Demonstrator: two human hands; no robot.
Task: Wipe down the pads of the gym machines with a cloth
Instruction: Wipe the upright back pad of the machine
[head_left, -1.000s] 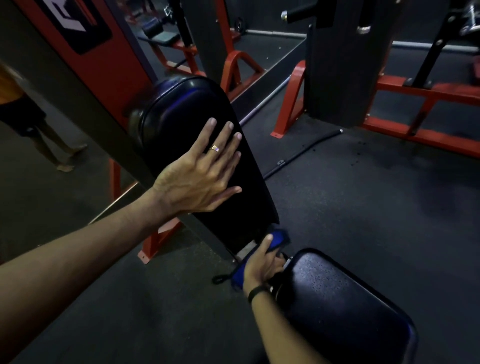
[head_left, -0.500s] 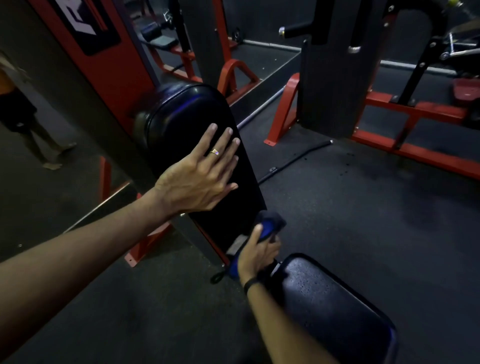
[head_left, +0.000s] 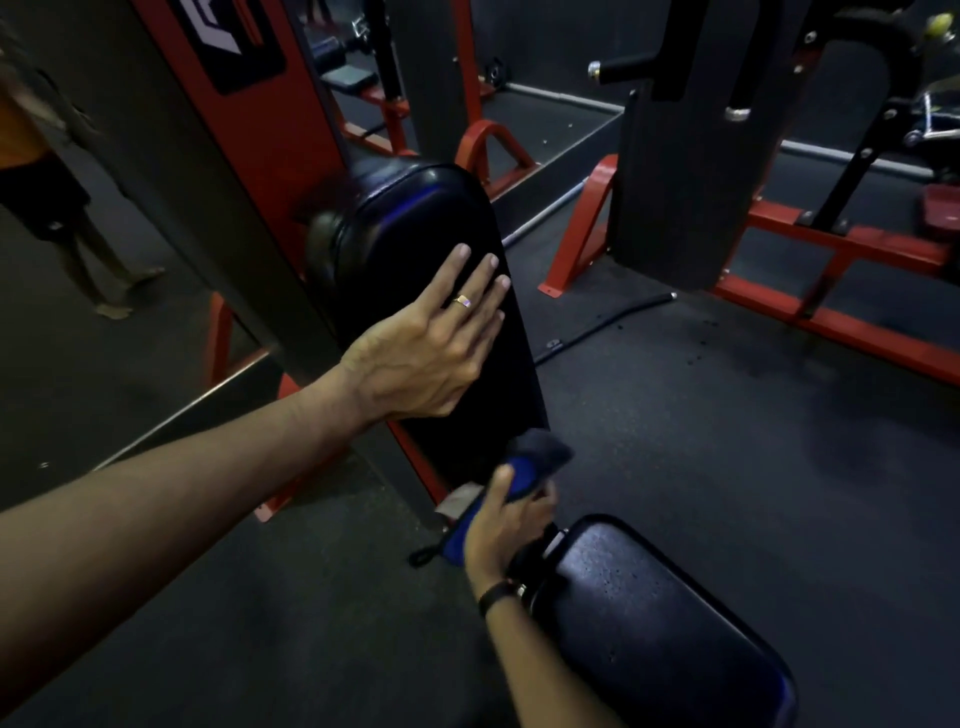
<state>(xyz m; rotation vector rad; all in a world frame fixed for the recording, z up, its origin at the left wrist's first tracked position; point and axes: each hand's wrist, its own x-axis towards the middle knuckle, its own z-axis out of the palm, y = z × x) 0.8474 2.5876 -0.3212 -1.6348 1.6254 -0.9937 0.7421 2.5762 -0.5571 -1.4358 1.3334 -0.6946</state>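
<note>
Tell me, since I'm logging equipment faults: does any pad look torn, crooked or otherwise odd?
No tear or tilt shows. The seat pad carries scattered pale specks, dust or droplets, not yet wiped. The back pad looks intact under the left hand; the right hand grips the blue cloth.

Left hand (head_left: 415, 358) covers the middle of the back pad (head_left: 410, 234); palm contact not visible. Pad's top-left edge is motion-blurred. Cloth (head_left: 524, 467) partly hidden under the right hand (head_left: 501, 525), upper end blurred; pad's lower end hidden behind it. Seat pad (head_left: 665, 629) cut off at the bottom edge. Bystander (head_left: 47, 176) at left edge cropped, blurred. Logo plate (head_left: 228, 36) cut by the top edge, unreadable.
</note>
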